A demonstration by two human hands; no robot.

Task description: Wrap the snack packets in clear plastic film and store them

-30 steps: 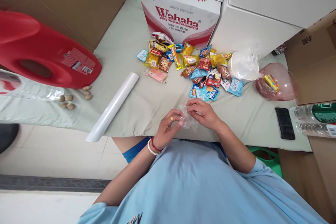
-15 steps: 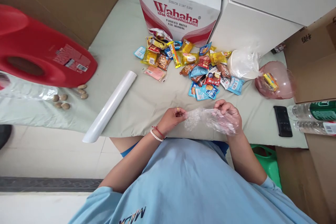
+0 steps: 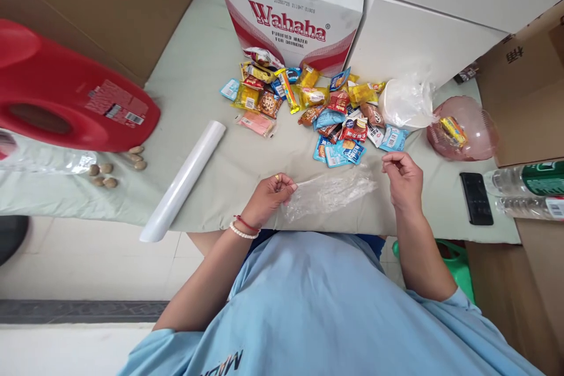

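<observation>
Head view: a clear bag (image 3: 335,192) is spread above or on the table (image 3: 198,94) at the near side of the snacks (image 3: 326,119); I cannot tell whether its underside touches the cloth. Its long axis runs left to right, the right end slightly farther from the body. The left hand (image 3: 268,197) has thumb and fingers clamped on the bag's left end, so the bag reaches rightward from those fingertips. The right hand (image 3: 404,182) is raised to the near right of the snacks, fingers curled, thumb tip close to the forefinger; whether thin film lies between them I cannot tell. The bag's right end is just beside that hand, leftward and slightly toward the body from its fingertips. The left hand is thus the nearer of the 2. Right of the snacks are a tub (image 3: 392,108) and a bowl (image 3: 484,123); farther right and nearer, a phone (image 3: 477,198) and 2 bottles (image 3: 506,182). Left of the snacks lie a roll (image 3: 185,179) and 7 nuts (image 3: 109,183).
</observation>
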